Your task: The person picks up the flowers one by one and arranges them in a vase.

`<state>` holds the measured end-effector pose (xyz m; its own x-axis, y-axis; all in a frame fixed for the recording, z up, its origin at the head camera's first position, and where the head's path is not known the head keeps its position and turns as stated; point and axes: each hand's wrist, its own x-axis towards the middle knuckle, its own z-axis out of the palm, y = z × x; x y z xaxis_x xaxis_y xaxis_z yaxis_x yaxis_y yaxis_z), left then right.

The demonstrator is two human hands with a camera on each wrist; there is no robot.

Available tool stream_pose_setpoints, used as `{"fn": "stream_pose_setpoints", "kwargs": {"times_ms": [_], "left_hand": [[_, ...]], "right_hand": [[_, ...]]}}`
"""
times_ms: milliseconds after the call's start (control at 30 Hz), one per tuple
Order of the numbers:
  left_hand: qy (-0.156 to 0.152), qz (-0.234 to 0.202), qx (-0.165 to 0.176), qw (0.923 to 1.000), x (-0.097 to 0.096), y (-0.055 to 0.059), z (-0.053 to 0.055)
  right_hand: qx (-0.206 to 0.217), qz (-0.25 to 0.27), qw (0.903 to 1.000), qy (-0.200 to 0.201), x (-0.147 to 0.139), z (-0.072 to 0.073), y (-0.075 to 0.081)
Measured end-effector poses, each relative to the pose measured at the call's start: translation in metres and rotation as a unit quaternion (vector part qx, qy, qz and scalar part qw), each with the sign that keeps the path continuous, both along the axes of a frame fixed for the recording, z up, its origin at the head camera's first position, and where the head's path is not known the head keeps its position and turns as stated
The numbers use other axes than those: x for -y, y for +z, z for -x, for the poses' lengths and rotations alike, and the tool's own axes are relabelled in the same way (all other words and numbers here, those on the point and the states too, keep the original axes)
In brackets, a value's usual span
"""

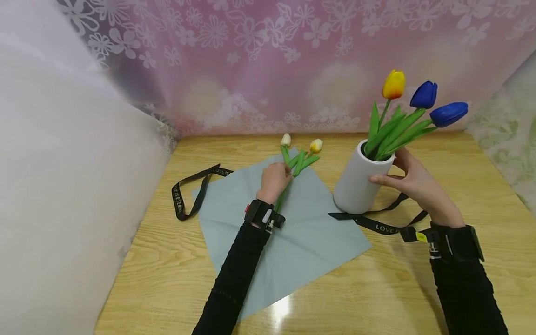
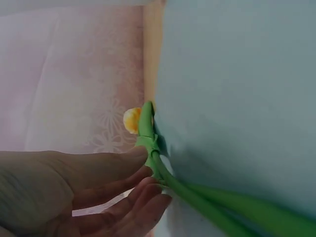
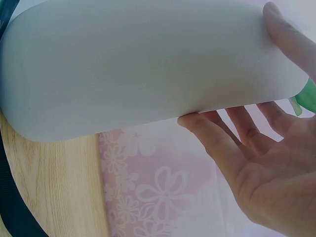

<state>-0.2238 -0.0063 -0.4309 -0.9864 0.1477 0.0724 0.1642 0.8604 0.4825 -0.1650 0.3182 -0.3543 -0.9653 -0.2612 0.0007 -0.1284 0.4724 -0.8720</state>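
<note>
Over the grey-blue wrapping sheet (image 1: pixel 318 242), my left hand (image 1: pixel 274 180) pinches the green stems of two small tulips, one white (image 1: pixel 286 140) and one white-and-yellow (image 1: pixel 316 145). In the left wrist view the thumb and forefinger meet on the stems (image 2: pixel 197 202) just below a leaf. My right hand (image 1: pixel 418 184) grips the white vase (image 1: pixel 356 186) near its rim, thumb on the near side and fingers round the far side. A yellow-orange tulip (image 1: pixel 393 84) and two blue tulips, one upright (image 1: pixel 424 95) and one leaning right (image 1: pixel 449 114), stand in it.
A black lettered ribbon (image 1: pixel 179 200) loops out left of the sheet; a ribbon length (image 1: pixel 383 228) also lies in front of the vase. The wooden table (image 1: pixel 159 260) meets a pink flowered cloth (image 1: pixel 251 83) at the back and a white surface (image 1: pixel 71 163) at left.
</note>
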Motion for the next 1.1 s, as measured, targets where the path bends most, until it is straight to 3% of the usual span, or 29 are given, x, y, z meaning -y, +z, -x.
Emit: {"fn": "stream_pose_setpoints", "kwargs": {"times_ms": [267,500,733,1100], "left_hand": [[-0.001,0.008,0.036,0.9993,-0.002,-0.004,-0.003],[0.006,0.024,0.025,0.9994,-0.003,-0.006,0.0],[0.013,0.025,0.014,0.9995,0.0,-0.001,0.0],[-0.001,-0.012,0.017,0.9998,0.01,0.004,-0.003]], "right_hand": [[-0.005,0.005,1.0,0.003,0.001,0.0,-0.001],[-0.013,-0.003,0.9999,0.003,0.002,-0.001,-0.001],[-0.015,-0.003,0.9999,0.004,0.002,-0.001,-0.001],[-0.017,0.001,0.9998,0.005,0.002,0.0,-0.001]]}}
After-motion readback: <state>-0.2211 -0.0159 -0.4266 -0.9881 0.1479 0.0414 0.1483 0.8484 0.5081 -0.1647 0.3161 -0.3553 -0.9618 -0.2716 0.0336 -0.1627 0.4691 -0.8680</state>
